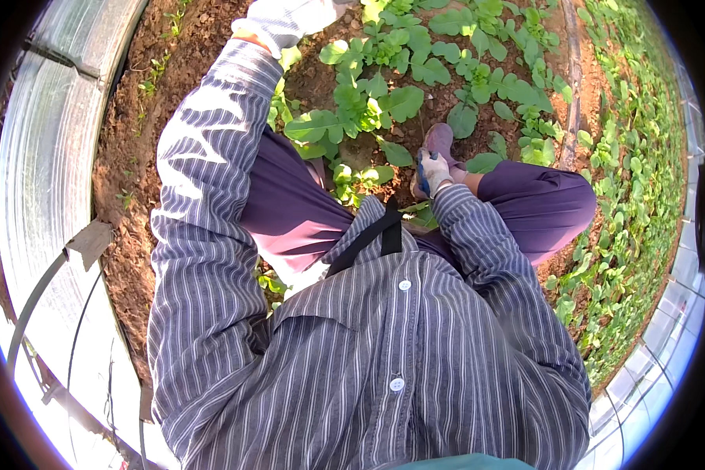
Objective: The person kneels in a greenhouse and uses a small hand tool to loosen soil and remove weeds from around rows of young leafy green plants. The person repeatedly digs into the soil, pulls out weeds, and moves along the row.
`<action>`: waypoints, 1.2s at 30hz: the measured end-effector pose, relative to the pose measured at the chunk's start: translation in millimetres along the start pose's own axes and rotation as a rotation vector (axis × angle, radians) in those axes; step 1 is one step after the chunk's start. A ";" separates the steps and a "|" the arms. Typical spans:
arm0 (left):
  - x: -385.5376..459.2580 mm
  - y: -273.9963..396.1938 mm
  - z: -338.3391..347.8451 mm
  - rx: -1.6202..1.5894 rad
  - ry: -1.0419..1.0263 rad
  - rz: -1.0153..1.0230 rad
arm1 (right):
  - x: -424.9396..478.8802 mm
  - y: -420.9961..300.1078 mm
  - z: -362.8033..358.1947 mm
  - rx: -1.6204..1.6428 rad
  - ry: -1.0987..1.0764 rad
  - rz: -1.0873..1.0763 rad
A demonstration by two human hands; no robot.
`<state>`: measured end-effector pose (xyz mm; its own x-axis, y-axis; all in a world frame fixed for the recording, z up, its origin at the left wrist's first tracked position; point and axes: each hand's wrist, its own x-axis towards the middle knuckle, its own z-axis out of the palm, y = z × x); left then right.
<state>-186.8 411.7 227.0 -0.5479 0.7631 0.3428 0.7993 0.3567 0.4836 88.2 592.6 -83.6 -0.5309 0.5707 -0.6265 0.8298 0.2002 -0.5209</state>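
My left hand [294, 22], in a pale knitted glove, is stretched far forward at the top edge of the view. Glare and the frame edge hide its fingertips, and a small grey shape shows beside them. My right hand [433, 171] wears a whitish glove with dark blue coating. It is low between my knees, against or just in front of my pinkish shoe [439, 138]; its fingers look curled, but what they hold cannot be made out. Lobed green leafy plants [358, 111] grow from the brown soil [314, 79] between the two hands.
Clear plastic sheeting [47, 135] curves along the left, with a wooden post end [89, 244] and a bent pipe [32, 311] beside it. A narrow hose or strip [572, 88] runs along the bed at right. Beyond it are dense seedlings [634, 235].
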 end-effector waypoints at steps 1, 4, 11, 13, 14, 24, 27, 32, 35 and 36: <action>4.3 0.9 1.1 0.002 -0.024 0.005 | 10.1 3.6 -15.5 -0.097 0.205 -0.034; 13.3 5.8 3.8 0.095 -0.042 0.027 | 42.4 -5.9 -57.5 0.177 0.287 -0.158; 13.1 -47.0 20.8 -1.340 -0.122 -0.456 | -31.9 -101.3 -81.7 0.698 -0.388 -0.006; 4.4 -3.9 0.2 -0.470 -0.025 -0.140 | -44.4 -114.3 -52.9 0.660 -0.419 0.012; 1.0 10.3 -8.0 -0.032 0.021 0.015 | -34.2 -105.1 -33.3 0.819 -0.540 0.020; -75.6 -14.8 -21.9 0.162 -0.035 -0.337 | 44.4 -176.0 119.0 -0.312 -0.221 -0.338; -87.0 -23.2 -30.0 0.148 -0.006 -0.312 | 55.5 -194.1 127.3 -0.455 -0.165 -0.363; -75.0 -19.4 -46.6 0.066 0.046 -0.219 | 51.9 -169.7 127.8 -0.692 -0.240 -0.321; -71.4 -21.3 -46.6 0.056 0.022 -0.230 | 31.5 -148.7 120.9 -0.808 -0.365 -0.280; -69.3 -20.5 -47.2 0.051 0.005 -0.230 | 24.1 -145.8 114.6 -0.852 -0.427 -0.243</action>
<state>-176.8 326.1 231.4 -0.7184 0.6558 0.2321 0.6644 0.5478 0.5085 -65.3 485.9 -89.2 -0.5817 0.1356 -0.8020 0.4472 0.8769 -0.1761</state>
